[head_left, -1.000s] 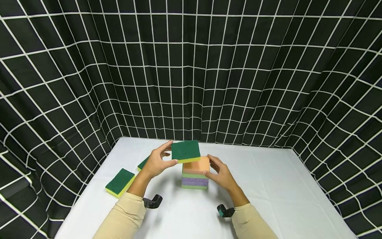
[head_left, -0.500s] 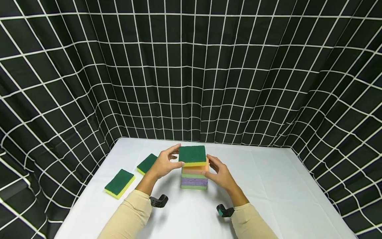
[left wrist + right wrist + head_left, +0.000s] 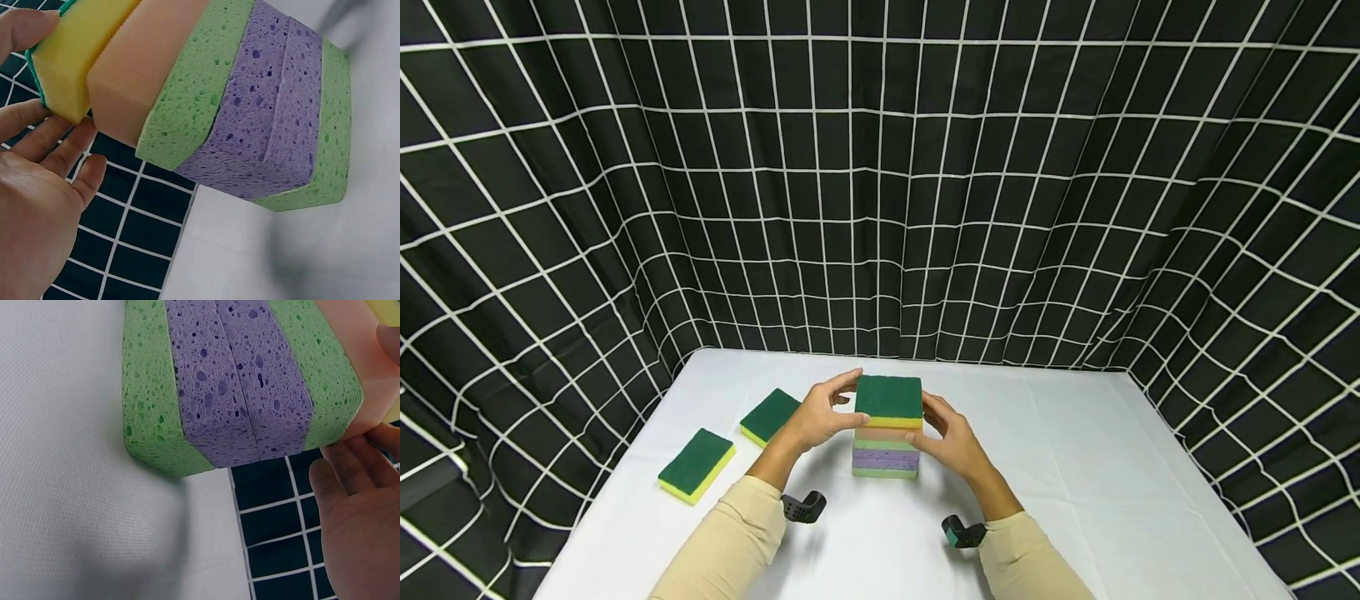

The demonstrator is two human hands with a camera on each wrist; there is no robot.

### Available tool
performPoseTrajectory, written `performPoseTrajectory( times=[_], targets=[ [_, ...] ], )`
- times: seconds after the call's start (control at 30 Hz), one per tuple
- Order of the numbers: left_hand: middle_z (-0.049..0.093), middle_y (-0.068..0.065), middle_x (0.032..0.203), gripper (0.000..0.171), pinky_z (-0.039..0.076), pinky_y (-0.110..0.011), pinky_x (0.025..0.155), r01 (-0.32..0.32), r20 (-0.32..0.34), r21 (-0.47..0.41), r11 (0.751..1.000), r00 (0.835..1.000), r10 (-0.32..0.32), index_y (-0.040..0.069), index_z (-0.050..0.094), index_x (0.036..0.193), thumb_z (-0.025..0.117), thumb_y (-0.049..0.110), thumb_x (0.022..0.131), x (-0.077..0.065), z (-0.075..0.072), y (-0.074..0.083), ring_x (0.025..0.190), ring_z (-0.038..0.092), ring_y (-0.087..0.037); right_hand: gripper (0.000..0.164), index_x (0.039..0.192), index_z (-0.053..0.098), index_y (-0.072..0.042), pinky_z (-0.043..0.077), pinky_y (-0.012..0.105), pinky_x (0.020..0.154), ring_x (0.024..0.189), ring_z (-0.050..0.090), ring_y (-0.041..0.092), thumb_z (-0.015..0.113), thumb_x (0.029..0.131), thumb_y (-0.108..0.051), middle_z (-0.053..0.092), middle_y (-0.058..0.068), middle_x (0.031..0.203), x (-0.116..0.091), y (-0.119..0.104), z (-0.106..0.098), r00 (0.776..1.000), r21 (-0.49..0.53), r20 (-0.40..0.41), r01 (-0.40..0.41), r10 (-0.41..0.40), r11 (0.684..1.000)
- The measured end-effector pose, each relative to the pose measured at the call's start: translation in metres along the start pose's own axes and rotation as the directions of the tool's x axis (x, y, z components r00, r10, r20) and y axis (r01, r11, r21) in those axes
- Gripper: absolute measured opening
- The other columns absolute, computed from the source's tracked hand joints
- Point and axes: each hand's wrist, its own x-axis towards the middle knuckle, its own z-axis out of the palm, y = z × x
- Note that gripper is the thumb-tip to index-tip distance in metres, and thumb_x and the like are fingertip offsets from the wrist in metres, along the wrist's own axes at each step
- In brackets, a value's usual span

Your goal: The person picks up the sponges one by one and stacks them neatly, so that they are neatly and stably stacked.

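A stack of sponges stands on the white table in the head view. From the bottom it runs light green (image 3: 335, 125), two purple sponges (image 3: 259, 100), light green (image 3: 194, 81), then an orange sponge (image 3: 140, 69). On top lies a scouring sponge (image 3: 889, 397), dark green face up and yellow below. My left hand (image 3: 822, 413) pinches its left end, thumb at the near edge and fingers at the far side. My right hand (image 3: 957, 437) holds the orange sponge from the right, thumb on the near side, with its far fingers partly hidden behind the stack.
Two more green-and-yellow scouring sponges lie to the left, one near (image 3: 697, 465) and one farther back (image 3: 770, 415), close to my left forearm. A black curtain with a white grid (image 3: 880, 208) surrounds the white table (image 3: 1075, 467).
My left hand has brought the scouring sponge right and down from above the stack onto the orange sponge, lining it up. My right hand has kept its hold on the stack.
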Motion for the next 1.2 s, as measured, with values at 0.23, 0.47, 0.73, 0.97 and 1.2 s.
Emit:
performPoseTrajectory(
  times=[0.23,0.47,0.73,0.97,1.2],
  targets=[
    [0.048,-0.02,0.137,0.076,0.034,-0.056,0.101,0.026,0.021,-0.005,1.0,0.999,-0.026,0.005,0.041,0.146,0.075,0.013,0.078,-0.0019,-0.0002,-0.0025,0.123,0.047,-0.038,0.068,0.141,0.039,0.009,0.031,0.052,0.105,0.128,0.042,0.039,0.074,0.082,0.002,0.045,0.023,0.137,0.0001,0.0008,0.0006,1.0,0.029,0.0,-0.003,0.003,1.0],
    [0.049,-0.021,0.137,0.073,0.038,-0.05,0.101,-0.008,0.031,0.022,1.0,1.0,0.007,-0.002,0.042,0.144,0.074,0.01,0.079,-0.0005,-0.0008,0.0002,0.124,0.046,-0.036,0.069,0.142,0.039,0.008,0.031,0.052,0.105,0.129,0.041,0.039,0.074,0.083,0.0,0.045,0.024,0.138,-0.0008,-0.0006,0.001,1.0,0.02,0.001,-0.014,0.014,1.0],
    [0.052,-0.018,0.135,0.074,0.04,-0.048,0.098,0.006,0.028,0.03,1.0,1.0,-0.007,0.0,0.044,0.143,0.075,0.013,0.077,0.0019,-0.0014,-0.006,0.122,0.049,-0.032,0.068,0.142,0.04,0.007,0.031,0.05,0.106,0.129,0.042,0.038,0.074,0.083,-0.001,0.045,0.022,0.138,-0.0009,-0.0034,0.0004,0.999,-0.008,0.008,-0.032,0.032,0.999],
    [0.052,-0.014,0.136,0.073,0.041,-0.049,0.097,0.036,0.032,0.041,0.999,0.999,-0.037,0.005,0.046,0.143,0.076,0.016,0.077,0.0024,-0.0025,-0.0069,0.121,0.05,-0.031,0.069,0.142,0.04,0.007,0.031,0.052,0.105,0.128,0.043,0.04,0.074,0.083,-0.001,0.046,0.023,0.137,-0.0006,-0.0051,-0.0002,0.999,-0.019,0.006,-0.042,0.043,0.999],
    [0.05,-0.015,0.138,0.073,0.038,-0.053,0.098,0.051,0.036,0.021,0.998,0.998,-0.051,0.005,0.046,0.143,0.078,0.016,0.078,0.0035,-0.0034,-0.0069,0.122,0.048,-0.032,0.068,0.14,0.038,0.013,0.033,0.054,0.103,0.127,0.043,0.042,0.073,0.083,0.001,0.045,0.027,0.137,0.0004,-0.0059,-0.0049,1.0,-0.034,0.009,-0.002,0.003,0.999]
  ],
)
